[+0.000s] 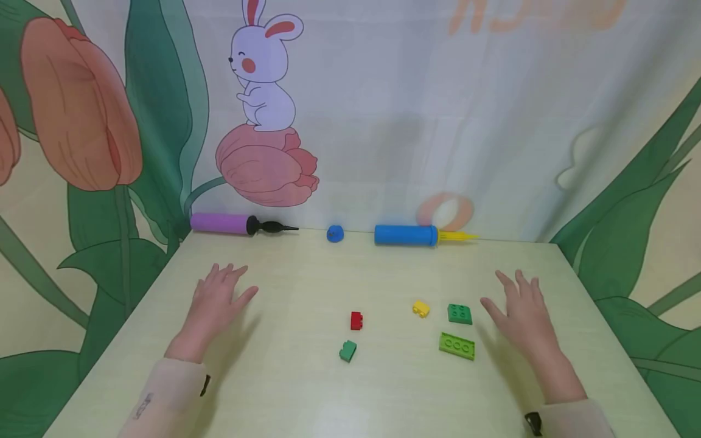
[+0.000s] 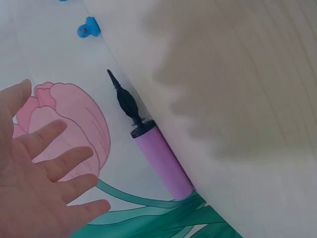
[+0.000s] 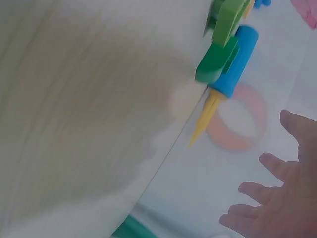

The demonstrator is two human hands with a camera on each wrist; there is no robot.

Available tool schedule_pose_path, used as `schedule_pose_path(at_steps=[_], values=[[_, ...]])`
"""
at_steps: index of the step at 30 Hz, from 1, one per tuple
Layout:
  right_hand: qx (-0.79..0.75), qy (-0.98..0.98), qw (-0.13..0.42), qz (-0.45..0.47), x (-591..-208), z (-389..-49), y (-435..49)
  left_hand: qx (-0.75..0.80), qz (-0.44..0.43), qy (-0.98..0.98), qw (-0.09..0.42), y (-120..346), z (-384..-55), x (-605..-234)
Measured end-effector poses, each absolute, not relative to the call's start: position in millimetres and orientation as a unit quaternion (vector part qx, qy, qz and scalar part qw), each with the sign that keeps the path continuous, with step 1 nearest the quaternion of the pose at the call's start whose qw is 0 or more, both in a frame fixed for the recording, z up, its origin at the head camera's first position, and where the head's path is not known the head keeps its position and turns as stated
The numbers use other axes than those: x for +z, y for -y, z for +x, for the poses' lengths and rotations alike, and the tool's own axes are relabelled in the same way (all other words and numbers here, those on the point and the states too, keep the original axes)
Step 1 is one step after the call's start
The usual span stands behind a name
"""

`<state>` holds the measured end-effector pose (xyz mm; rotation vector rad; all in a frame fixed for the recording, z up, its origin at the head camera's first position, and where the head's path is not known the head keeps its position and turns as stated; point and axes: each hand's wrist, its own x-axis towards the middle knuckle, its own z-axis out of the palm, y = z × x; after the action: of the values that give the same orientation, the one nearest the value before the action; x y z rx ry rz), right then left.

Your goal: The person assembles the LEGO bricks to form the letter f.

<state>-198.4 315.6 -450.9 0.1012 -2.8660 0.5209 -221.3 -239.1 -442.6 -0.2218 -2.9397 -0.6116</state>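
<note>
Above the left side of the table, my left hand (image 1: 216,301) is spread with fingers apart and holds nothing. My right hand (image 1: 523,316) hovers over the right side, also spread and holding nothing. Nearest to the right hand are a dark green toy brick (image 1: 460,314) and a long light green brick (image 1: 457,346). A small yellow brick (image 1: 421,308) lies left of these. Around the middle lie a red brick (image 1: 356,320) and a small green brick (image 1: 347,351). In the left wrist view, the left palm (image 2: 29,183) shows with its fingers extended.
Along the table's back edge lie a purple hand pump (image 1: 221,223) with a black nozzle, a small blue object (image 1: 335,233) and a blue hand pump (image 1: 406,235) with a yellow nozzle. Behind them hangs a printed curtain (image 1: 361,121). The pale wooden table (image 1: 296,389) carries everything.
</note>
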Motion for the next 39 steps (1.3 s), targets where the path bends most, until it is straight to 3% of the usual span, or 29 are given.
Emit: schedule_pose_path(at_steps=[8, 15, 21, 27, 39], values=[[0.169, 0.978, 0.086, 0.091, -447, -188, -268, -0.217, -0.110, 0.965, 0.101, 224, -206, -432], [0.185, 0.969, 0.082, 0.144, -440, -187, -230, -0.216, -0.140, 0.962, 0.093, 202, -197, -436], [0.207, 0.964, 0.033, 0.162, -435, -195, -198, -0.206, -0.153, 0.963, 0.083, 178, -197, -446], [0.183, 0.967, -0.016, 0.176, -447, -206, -155, -0.216, -0.160, 0.962, 0.045, 156, -191, -449], [0.170, 0.969, -0.031, 0.176, -471, -221, -119, -0.330, -0.172, 0.926, -0.070, 129, -188, -449]])
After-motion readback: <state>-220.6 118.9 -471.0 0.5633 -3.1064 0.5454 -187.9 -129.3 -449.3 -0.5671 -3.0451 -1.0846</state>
